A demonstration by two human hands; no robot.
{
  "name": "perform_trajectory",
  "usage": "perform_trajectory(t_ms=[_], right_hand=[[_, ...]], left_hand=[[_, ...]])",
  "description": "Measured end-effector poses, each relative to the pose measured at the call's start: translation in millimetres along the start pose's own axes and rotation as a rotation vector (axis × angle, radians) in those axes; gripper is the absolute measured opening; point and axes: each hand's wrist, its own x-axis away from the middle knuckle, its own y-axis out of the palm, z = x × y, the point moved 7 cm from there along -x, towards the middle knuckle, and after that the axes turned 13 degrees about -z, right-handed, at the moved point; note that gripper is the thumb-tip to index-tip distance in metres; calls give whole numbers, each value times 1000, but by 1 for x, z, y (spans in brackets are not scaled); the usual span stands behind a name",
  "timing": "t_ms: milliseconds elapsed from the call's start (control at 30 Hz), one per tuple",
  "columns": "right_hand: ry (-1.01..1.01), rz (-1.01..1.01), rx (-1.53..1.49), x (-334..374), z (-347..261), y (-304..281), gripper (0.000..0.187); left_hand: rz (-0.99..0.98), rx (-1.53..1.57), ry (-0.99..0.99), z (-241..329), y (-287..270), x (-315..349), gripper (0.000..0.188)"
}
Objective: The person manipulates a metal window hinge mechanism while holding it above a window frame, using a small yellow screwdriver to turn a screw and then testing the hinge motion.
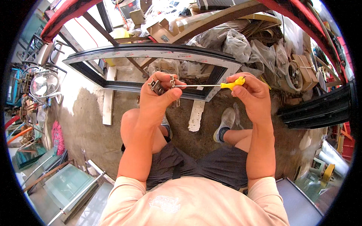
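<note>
My left hand point(160, 92) is closed on a small metal fitting point(156, 87), which looks like dark and silver window hardware; its exact kind is partly hidden by the fingers. Between the fingertips of my right hand point(252, 92) is the yellow handle of a screwdriver point(233, 83). Its thin shaft runs level to the left, and the tip meets the fitting near my left thumb. Just beyond both hands, a dark window frame point(151, 53) with white printed protective film lies raised off the floor.
White support strips point(196, 116) lie under the frame. Plastic bags point(237, 45) and cardboard boxes point(304, 72) pile up behind it. Dark profiles point(320, 109) jut in at right. A fan point(44, 83) stands at left, with glass panes point(69, 184) at lower left.
</note>
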Motion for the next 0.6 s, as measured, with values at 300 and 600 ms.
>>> perform_trajectory(t_ms=[300, 600], right_hand=[[214, 0, -50, 6, 5, 2, 31], [101, 44, -125, 0, 9, 6, 33]], left_hand=[[57, -10, -10, 5, -3, 0, 35], [28, -44, 53, 6, -1, 0, 34]])
